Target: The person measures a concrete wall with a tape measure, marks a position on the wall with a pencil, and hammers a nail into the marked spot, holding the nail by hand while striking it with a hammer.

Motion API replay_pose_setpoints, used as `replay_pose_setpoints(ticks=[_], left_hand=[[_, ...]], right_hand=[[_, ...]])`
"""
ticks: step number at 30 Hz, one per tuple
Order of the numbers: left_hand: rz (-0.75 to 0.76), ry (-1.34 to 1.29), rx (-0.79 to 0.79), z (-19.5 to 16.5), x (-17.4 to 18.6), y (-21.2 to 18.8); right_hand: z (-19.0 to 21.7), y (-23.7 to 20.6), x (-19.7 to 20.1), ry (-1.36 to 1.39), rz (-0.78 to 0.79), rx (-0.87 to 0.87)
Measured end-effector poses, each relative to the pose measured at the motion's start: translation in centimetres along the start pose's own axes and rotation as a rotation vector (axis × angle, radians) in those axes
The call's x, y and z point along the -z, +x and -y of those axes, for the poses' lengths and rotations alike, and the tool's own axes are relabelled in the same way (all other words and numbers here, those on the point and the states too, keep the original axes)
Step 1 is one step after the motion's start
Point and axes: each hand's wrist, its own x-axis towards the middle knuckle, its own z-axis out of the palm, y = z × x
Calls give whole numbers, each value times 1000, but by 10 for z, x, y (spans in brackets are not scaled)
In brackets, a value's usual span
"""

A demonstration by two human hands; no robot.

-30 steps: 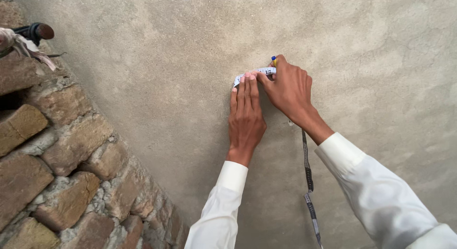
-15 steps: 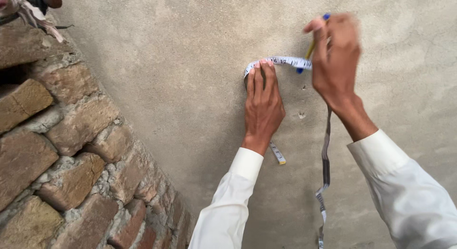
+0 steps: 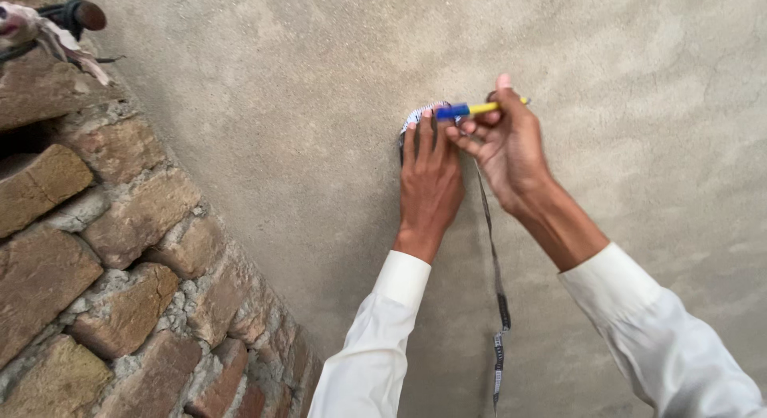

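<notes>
My left hand (image 3: pixel 430 178) lies flat against a grey plastered wall (image 3: pixel 304 106), its fingertips pinning the end of a flexible measuring tape (image 3: pixel 497 306). The tape curls out above those fingers and hangs down the wall between my two arms. My right hand (image 3: pixel 505 146) grips a yellow pen with a blue cap (image 3: pixel 471 109), held level with the blue end right at my left fingertips and the tape's end. Both arms wear white sleeves.
A rough brick wall (image 3: pixel 104 250) with thick mortar joints runs along the left, meeting the plaster at an angle. On top of it at the upper left lie a dark tool handle (image 3: pixel 76 14) and some rag or cloth.
My right hand stretched the tape out to the right half a second ago; it has since come back to my left fingertips with the pen. The left hand stayed pressed on the tape.
</notes>
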Motion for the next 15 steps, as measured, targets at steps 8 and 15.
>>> replay_pose_setpoints(ticks=[8, 15], left_hand=[[19, -279, 70, 16, 22, -5], [-12, -322, 96, 16, 30, -4]], right_hand=[[-26, 8, 6, 13, -31, -85], [-26, 16, 20, -371, -117, 97]])
